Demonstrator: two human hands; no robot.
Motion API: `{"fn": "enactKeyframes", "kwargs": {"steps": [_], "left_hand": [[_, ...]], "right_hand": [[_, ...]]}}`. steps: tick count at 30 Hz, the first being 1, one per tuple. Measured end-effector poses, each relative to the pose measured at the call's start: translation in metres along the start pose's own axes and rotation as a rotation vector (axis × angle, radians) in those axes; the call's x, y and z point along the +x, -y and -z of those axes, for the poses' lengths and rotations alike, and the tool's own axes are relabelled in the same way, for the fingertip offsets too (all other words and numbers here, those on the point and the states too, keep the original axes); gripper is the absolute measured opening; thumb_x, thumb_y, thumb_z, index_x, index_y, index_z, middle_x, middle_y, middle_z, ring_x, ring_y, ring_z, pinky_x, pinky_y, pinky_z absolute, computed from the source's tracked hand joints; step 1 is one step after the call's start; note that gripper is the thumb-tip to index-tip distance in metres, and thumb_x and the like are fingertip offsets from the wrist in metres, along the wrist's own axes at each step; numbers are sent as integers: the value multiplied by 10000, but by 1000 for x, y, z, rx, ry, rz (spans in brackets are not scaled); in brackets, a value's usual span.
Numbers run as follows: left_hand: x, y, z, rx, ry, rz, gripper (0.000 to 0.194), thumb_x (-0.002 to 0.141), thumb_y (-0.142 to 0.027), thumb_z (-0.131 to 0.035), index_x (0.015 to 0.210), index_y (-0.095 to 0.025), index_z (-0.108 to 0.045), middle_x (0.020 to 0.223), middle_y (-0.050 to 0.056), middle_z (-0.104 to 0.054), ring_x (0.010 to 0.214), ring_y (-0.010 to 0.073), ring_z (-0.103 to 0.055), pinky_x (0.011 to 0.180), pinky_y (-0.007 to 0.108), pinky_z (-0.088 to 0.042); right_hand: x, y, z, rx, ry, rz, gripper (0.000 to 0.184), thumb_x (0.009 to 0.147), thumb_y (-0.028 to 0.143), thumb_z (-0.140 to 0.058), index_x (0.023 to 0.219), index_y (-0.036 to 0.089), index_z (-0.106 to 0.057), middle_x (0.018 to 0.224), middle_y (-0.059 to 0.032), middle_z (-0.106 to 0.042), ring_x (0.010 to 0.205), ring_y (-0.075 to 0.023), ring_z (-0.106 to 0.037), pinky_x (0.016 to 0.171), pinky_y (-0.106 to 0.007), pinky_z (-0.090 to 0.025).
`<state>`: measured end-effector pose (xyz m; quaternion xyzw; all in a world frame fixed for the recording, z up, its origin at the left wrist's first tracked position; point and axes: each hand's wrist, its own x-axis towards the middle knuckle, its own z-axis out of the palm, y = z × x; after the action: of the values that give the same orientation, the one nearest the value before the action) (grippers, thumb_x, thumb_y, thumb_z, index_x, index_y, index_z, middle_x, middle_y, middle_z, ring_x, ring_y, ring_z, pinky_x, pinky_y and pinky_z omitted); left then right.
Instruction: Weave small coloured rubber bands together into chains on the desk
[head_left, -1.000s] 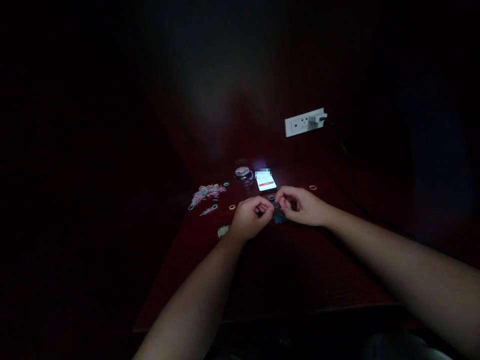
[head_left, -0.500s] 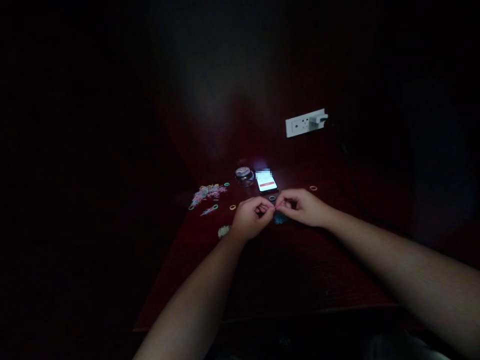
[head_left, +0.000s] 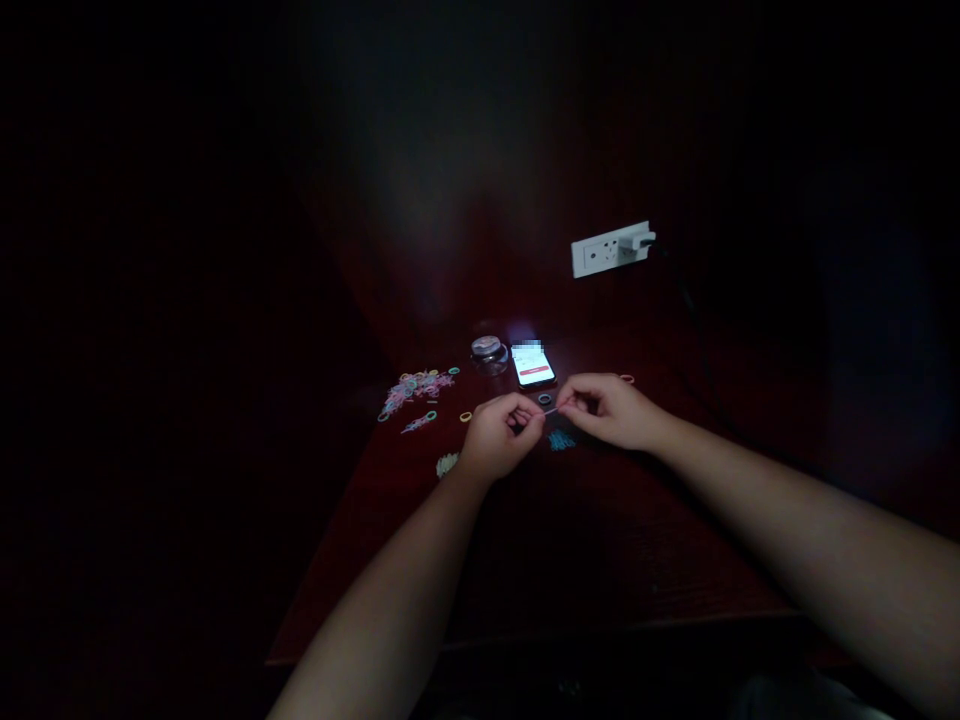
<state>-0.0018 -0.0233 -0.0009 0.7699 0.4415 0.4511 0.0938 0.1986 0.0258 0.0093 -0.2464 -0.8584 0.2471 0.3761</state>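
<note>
A thin, pale purplish elastic hair tie [head_left: 550, 411] is stretched between my two hands. My left hand [head_left: 504, 432] pinches its near end between thumb and forefinger. The other end is in the pinched fingertips of my right hand [head_left: 606, 408]. Just below the fingers lies a small pile of blue hair ties [head_left: 560, 440], and a pale grey ring-shaped tie [head_left: 544, 398] rests above them. A pile of cream-coloured ties [head_left: 447, 464] is partly hidden by my left wrist.
Mixed pastel hair ties [head_left: 416, 388] are heaped at the left of the dark red table [head_left: 570, 560]. A clear lidded jar [head_left: 489, 355] stands beside a lit phone [head_left: 533, 365]. On the wall, a socket plate [head_left: 611, 249] holds a plug with a dark cable.
My hands came together until the fingertips met, then drew slightly apart, pulling the hair tie taut between them. The blue pile is now less covered by my right hand.
</note>
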Motion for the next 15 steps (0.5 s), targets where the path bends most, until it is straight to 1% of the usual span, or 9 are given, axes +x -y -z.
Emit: {"fn": "enactKeyframes", "kwargs": {"steps": [3,7,10,12,15], "left_hand": [[0,0,0,-5,-5,4,93,812,-231,-600,784,-156,-648,719,18,-645,638,104,-542,620,235,-431],[1,-2,0,-16,-4,-5,93,808,-238,-607,791,-158,-652,729,19,-652,640,104,-548,618,230,-436],[1,-4,0,-24,6,-3,95,811,-238,-605,796,-158,-655,736,23,-659,647,106,-557,618,228,-442],[1,-4,0,-16,4,-2,94,812,-235,-603,794,-160,-656,738,23,-662,650,108,-560,624,231,-445],[1,-3,0,-4,-7,1,86,807,-228,-606,789,-161,-657,733,21,-664,642,106,-559,628,234,-447]], "right_hand": [[-1,1,0,38,-15,-30,114,810,245,-577,835,139,-613,634,2,-542,544,-96,-473,498,-213,-376],[-2,-1,-4,147,40,-69,216,790,294,-623,943,144,-603,645,18,-528,537,-91,-462,475,-203,-362],[-1,-2,-6,139,55,-65,191,817,318,-597,884,142,-630,663,-4,-558,578,-103,-490,526,-220,-398],[-1,-3,-5,112,37,-53,186,834,316,-574,843,143,-639,685,-19,-579,606,-112,-506,560,-230,-414],[0,-2,-3,99,11,-44,178,832,311,-576,831,143,-635,688,-22,-580,609,-114,-507,566,-230,-414]]}}
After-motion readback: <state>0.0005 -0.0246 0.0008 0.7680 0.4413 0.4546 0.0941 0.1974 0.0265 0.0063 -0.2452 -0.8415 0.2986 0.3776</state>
